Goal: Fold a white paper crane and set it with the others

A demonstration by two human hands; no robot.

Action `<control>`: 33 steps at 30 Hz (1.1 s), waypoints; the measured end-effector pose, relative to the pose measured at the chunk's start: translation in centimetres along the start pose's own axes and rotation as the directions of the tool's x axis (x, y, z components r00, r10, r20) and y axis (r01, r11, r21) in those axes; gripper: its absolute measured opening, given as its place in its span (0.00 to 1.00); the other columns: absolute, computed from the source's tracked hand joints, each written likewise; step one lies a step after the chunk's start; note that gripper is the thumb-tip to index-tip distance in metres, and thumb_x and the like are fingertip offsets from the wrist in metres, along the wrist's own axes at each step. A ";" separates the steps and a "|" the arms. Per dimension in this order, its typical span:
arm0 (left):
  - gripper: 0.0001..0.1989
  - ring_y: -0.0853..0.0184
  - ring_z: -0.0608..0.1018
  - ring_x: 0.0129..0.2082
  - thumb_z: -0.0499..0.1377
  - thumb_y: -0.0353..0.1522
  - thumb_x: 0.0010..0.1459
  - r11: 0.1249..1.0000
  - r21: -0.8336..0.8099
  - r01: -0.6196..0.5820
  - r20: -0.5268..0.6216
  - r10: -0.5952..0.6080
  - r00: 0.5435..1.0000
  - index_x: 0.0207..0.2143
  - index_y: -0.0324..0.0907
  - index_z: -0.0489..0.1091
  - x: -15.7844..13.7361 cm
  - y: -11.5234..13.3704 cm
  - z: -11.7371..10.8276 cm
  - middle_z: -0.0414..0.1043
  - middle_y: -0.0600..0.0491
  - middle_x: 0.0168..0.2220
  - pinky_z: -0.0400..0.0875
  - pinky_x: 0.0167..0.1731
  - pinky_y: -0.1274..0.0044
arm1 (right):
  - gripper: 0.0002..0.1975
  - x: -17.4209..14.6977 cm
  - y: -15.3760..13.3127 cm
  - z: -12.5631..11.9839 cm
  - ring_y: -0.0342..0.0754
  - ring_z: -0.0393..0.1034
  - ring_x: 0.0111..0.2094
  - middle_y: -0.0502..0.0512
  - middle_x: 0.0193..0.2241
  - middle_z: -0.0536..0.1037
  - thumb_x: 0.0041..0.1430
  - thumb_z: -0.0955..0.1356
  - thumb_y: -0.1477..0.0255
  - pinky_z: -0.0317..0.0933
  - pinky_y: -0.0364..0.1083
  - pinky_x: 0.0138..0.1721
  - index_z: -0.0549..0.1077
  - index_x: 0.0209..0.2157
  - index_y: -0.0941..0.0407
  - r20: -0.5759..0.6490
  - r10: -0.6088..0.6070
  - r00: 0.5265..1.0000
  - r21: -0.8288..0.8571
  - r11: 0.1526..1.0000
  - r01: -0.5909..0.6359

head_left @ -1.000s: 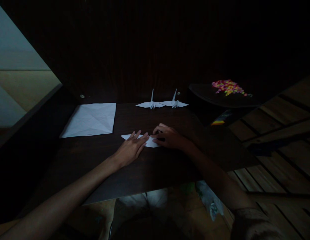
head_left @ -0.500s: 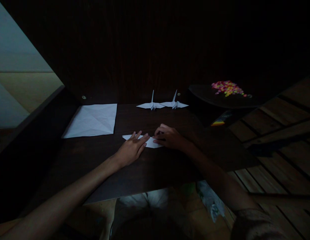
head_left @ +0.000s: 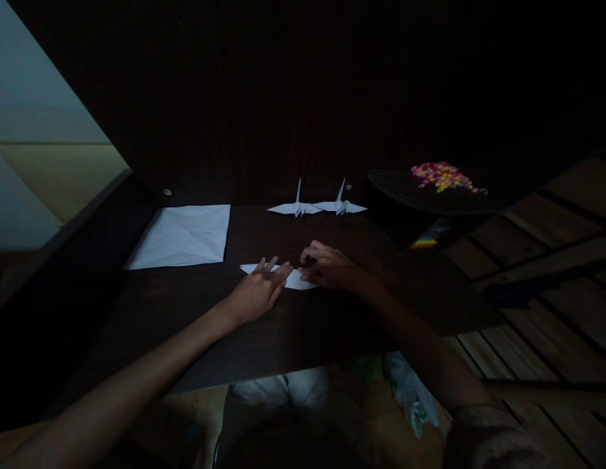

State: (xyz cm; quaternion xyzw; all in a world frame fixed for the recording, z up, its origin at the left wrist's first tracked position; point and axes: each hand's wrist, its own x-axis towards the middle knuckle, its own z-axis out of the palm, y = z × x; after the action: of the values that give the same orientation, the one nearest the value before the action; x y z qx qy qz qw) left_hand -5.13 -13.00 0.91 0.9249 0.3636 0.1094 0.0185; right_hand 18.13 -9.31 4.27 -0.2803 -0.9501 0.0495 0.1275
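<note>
A narrow piece of folded white paper (head_left: 297, 280) lies on the dark table in front of me. My left hand (head_left: 258, 290) rests flat across its middle, fingers spread, holding it against the table. At the right part of the paper, my right hand (head_left: 329, 266) has its fingers curled and its thumb side on the paper, which it partly hides. Whether a layer sits between those fingertips is hard to see in the dim light. Two white paper cranes (head_left: 297, 208) stand side by side at the back, beyond my hands, their wings touching or overlapping.
Creased square white paper (head_left: 185, 234) lies at the back left of the table (head_left: 209, 352). On a raised corner shelf (head_left: 395, 189) at the right is a pile of small colourful pieces (head_left: 442, 176). A dark panel rises behind; slatted wood (head_left: 551, 339) lies at the right.
My right fingers have lifted and curled slightly, widening the gap above the thumb. My left hand stays on the paper. The view has shifted slightly.
</note>
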 end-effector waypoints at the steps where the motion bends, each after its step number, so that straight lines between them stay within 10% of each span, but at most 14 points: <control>1: 0.21 0.53 0.61 0.63 0.46 0.30 0.66 1.000 0.004 -0.002 -0.003 0.002 1.000 0.61 0.39 0.58 0.0 0.0 0.0 0.63 0.45 0.61 0.59 0.59 0.56 | 0.09 0.0 0.0 0.0 0.50 0.63 0.40 0.57 0.39 0.74 0.61 0.67 0.69 0.59 0.47 0.35 0.80 0.32 0.53 -0.007 -0.003 1.000 0.006 1.000 0.003; 20: 0.29 0.58 0.64 0.61 0.52 0.37 0.64 0.923 -0.329 0.200 -0.146 -0.259 0.955 0.64 0.39 0.47 -0.3 0.2 0.4 0.59 0.40 0.62 0.64 0.58 0.66 | 0.07 1.1 -0.9 2.6 0.48 0.66 0.40 0.55 0.37 0.75 0.61 0.67 0.69 0.62 0.50 0.43 0.77 0.35 0.56 -0.178 0.244 0.953 0.257 0.947 -0.194; 33: 0.18 0.59 0.73 0.48 0.60 0.36 0.58 0.946 -0.300 0.118 -0.293 -0.210 0.933 0.50 0.40 0.65 -0.1 -0.3 -0.2 0.72 0.46 0.46 0.72 0.48 0.67 | 0.02 1.6 -1.3 2.9 0.46 0.66 0.33 0.53 0.28 0.74 0.56 0.71 0.75 0.61 0.46 0.35 0.76 0.29 0.58 -0.311 0.235 0.921 0.338 0.933 -0.124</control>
State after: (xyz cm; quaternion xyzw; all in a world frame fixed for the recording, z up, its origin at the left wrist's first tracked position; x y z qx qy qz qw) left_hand -5.40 -12.87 1.05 0.8489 0.4194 0.3065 0.0977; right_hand 15.42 -9.58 2.06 -0.3479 -0.8628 0.1603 0.3299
